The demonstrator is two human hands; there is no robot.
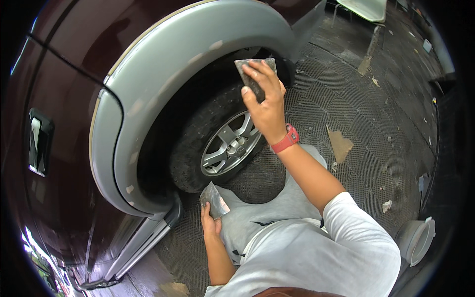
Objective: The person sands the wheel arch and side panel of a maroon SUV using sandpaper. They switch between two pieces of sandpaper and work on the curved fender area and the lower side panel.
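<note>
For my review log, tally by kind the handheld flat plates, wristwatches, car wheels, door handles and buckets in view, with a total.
Flat plates: 2 (silvery plate in the left hand, grey plate in the right hand)
Red wristwatch: 1
Car wheel: 1
Door handle: 1
Bucket: 1
Total: 6

Dark floor (361,173) with ridged pattern, small debris strewn about; tan irregular scrap (340,144) lying flat on it; crumpled whitish scrap (387,206) well apart, lower down; pale bucket (405,241) near lower right rim of view; another tan scrap (174,289) at bottom edge; whitish object (366,8) cut off at top edge, kind unclear
</note>
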